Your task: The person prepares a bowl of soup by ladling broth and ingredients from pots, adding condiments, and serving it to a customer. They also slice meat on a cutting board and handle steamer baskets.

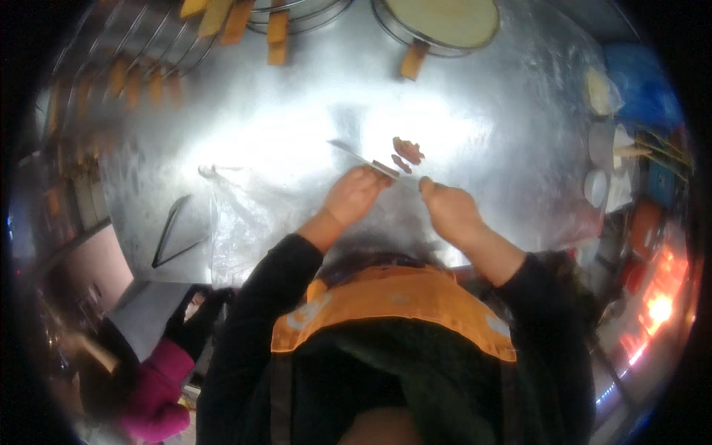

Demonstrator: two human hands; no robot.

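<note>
My right hand (pixel 453 214) grips the handle of a kitchen knife (pixel 351 150), whose thin blade slants up and left across a stainless steel worktop (pixel 289 200). Close against the near side of the blade, the curled fingers of my left hand (pixel 356 192) press down on a piece of reddish-brown meat, mostly hidden beneath them. A cut slice (pixel 385 168) lies along the far side of the blade. Just beyond it rest a small strip of meat (pixel 400 163) and a larger clump of slices (pixel 408 149).
Round metal pans with wooden handles stand at the far edge; one pan (pixel 445 22) holds a pale layer. A wire rack (pixel 150 39) is far left. A black V-shaped tool (pixel 169 233) lies left. White bowls (pixel 595 186) sit right. Someone in a pink sleeve (pixel 158 384) is lower left.
</note>
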